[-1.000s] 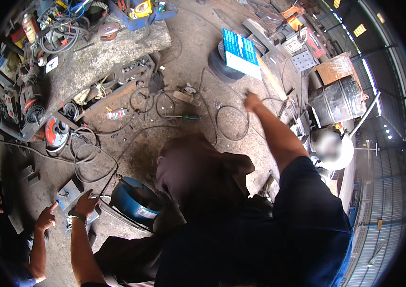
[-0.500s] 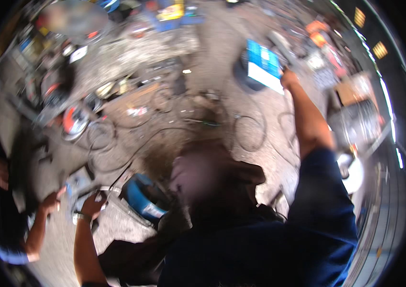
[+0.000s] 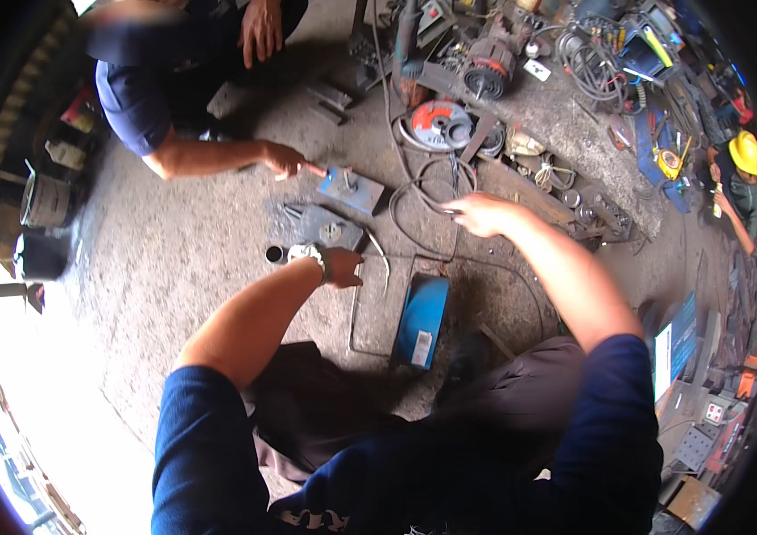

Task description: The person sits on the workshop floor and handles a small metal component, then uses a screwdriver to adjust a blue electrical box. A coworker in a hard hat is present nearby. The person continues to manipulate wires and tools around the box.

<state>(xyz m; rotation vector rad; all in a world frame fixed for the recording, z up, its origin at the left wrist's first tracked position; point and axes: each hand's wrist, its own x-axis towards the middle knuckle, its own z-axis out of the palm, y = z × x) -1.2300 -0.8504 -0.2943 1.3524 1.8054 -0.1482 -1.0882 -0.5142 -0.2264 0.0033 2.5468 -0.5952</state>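
My left hand (image 3: 343,267) is low over the floor with its fingers curled in. What they close on, if anything, is hidden. Beside it are a grey metal piece with a flat plate (image 3: 329,232), a short pipe end (image 3: 276,255) and a thin bent rod (image 3: 380,254). My right hand (image 3: 483,215) reaches forward, fingertips pinched together at a looped black cable (image 3: 439,183); whether they grip it or some other thin thing is unclear. Between my arms, a blue case with a white label (image 3: 423,321) rests on the floor near my knees.
A co-worker's hand (image 3: 282,160) reaches to a blue-and-grey metal plate (image 3: 350,190). Ahead lie an orange-and-grey angle grinder disc guard (image 3: 441,125), a motor (image 3: 485,67) and coiled cables (image 3: 588,67). A person in a yellow helmet (image 3: 745,152) is at the right. A blue-and-white box (image 3: 674,348) stands right.
My view has turned to the left. My right hand has let go of the blue-and-white box and come to the looped cable. My left hand stays near the metal pieces.
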